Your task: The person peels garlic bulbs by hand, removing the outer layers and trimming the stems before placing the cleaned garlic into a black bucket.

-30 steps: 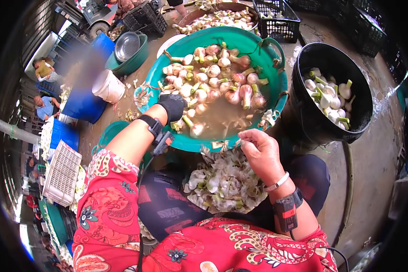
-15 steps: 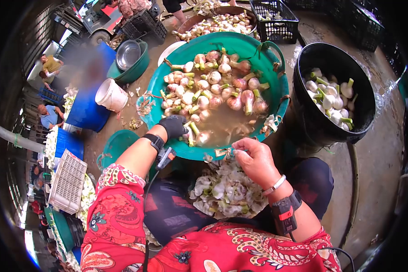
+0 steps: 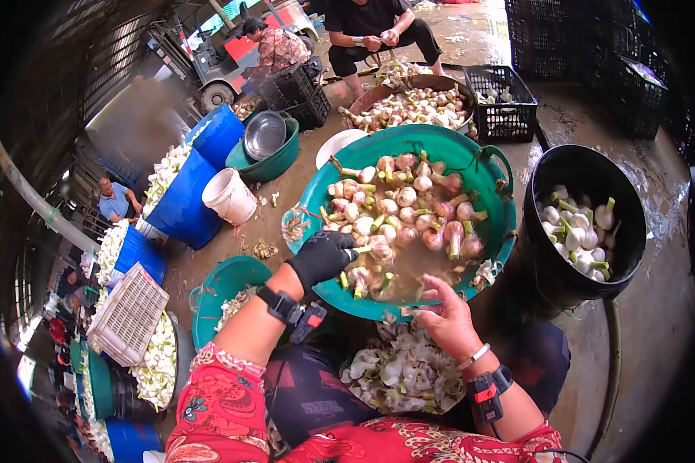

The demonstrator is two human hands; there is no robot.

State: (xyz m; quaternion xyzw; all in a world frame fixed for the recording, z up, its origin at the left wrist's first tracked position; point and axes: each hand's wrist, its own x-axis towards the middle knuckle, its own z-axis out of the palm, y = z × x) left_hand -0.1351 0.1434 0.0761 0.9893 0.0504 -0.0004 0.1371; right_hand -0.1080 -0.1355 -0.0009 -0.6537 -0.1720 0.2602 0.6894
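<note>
My left hand (image 3: 322, 259), in a black glove, is closed on the green stem of a garlic bulb (image 3: 380, 247) at the near left of a green tub (image 3: 332, 297). Several purple-skinned garlic bulbs (image 3: 406, 197) float in the tub's murky water. My bare right hand (image 3: 452, 326) is over the tub's near rim, its thumb and fingers apart and nothing plainly visible in them. Below it, a heap of peeled garlic skins (image 3: 405, 370) lies between my knees. To the right, a black bucket (image 3: 537, 239) holds white, peeled garlic (image 3: 579, 235) with short stems.
Behind the tub are a brown basin (image 3: 471, 116) of garlic, a black crate (image 3: 510, 123) and a seated person (image 3: 371, 31). On the left stand a white bucket (image 3: 230, 194), blue barrels (image 3: 189, 202), a small green tub (image 3: 208, 305) and a light crate (image 3: 129, 315). A hose (image 3: 614, 363) lies right.
My view has tilted up, showing more of the far side. The left hand has lifted a garlic bulb by its stem from the near edge. My right thumb and fingers have parted.
</note>
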